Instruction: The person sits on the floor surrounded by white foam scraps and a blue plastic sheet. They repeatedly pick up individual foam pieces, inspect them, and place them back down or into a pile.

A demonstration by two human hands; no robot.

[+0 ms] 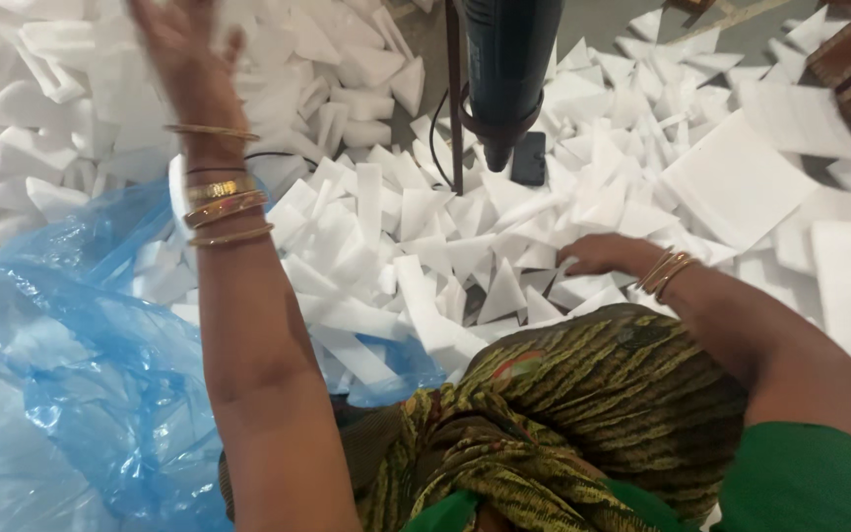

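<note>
Left hand [184, 59] is raised with fingers spread, holding nothing, above the foam scraps [386, 236] beside the blue bag [71, 365]. Right hand [598, 253] lies flat in the scraps; its grip is hidden.

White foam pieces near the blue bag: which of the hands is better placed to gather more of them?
Probably the right hand: it rests low on the white foam pieces. The left hand is raised and blurred, above the pile beyond the blue plastic bag.
</note>
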